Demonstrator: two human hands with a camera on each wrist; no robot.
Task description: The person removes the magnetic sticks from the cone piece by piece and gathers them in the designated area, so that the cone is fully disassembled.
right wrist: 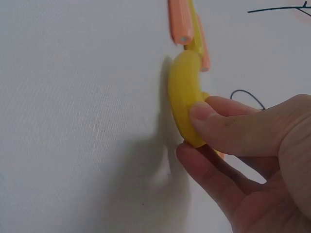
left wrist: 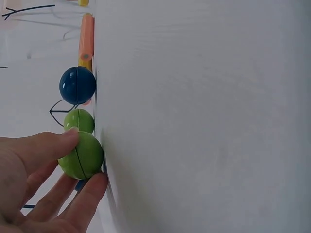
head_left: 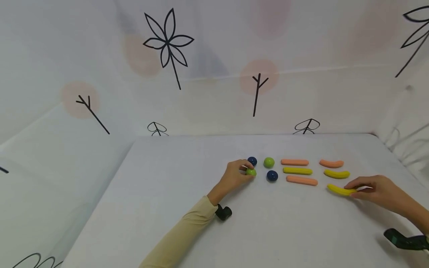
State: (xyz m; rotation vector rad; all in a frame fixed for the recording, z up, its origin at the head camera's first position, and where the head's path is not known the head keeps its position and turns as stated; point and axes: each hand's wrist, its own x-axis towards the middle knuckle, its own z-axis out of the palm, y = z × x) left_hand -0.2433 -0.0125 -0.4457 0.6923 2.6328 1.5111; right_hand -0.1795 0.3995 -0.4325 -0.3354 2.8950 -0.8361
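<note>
My left hand [head_left: 234, 175] pinches a shiny green ball [left wrist: 83, 158] with a thin seam, thumb on one side and fingers on the other. Just behind it sits a dark blue ball [head_left: 252, 160], partly covered by the fingers in the head view. To its right are a second green ball [head_left: 269, 162] and another blue ball [head_left: 272, 175]. At the right, my right hand [head_left: 382, 191] holds one end of a yellow curved, banana-shaped piece [right wrist: 183, 92] between thumb and fingers, low over the table. A similar yellow curved piece [head_left: 336, 174] and an orange curved one [head_left: 331, 163] lie behind it.
Between the hands, an orange stick [head_left: 295, 162], a yellow stick [head_left: 297, 171] and a second orange stick [head_left: 302, 180] lie in a column on the white table [head_left: 254, 230]. Patterned cloth [head_left: 214, 100] hangs behind the table.
</note>
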